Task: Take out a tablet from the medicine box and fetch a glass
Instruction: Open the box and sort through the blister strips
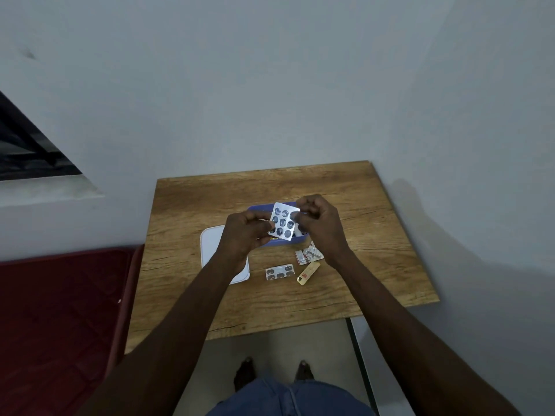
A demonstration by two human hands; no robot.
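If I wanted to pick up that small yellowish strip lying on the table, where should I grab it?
The yellowish strip lies flat and slanted on the wooden table, narrow and long. Probably best to pinch it across its two long edges near the middle, coming from above. Its near-right side is bare table; the silver blister pack lies close on its left.

Things around my work area, seen from the head camera

I see a wooden table (375, 235) against a grey wall (270, 85). A red mattress (60, 310) lies just beside its left edge, a dark window opening (27, 145) is at upper left, and blue jeans (288, 397) at the bottom.
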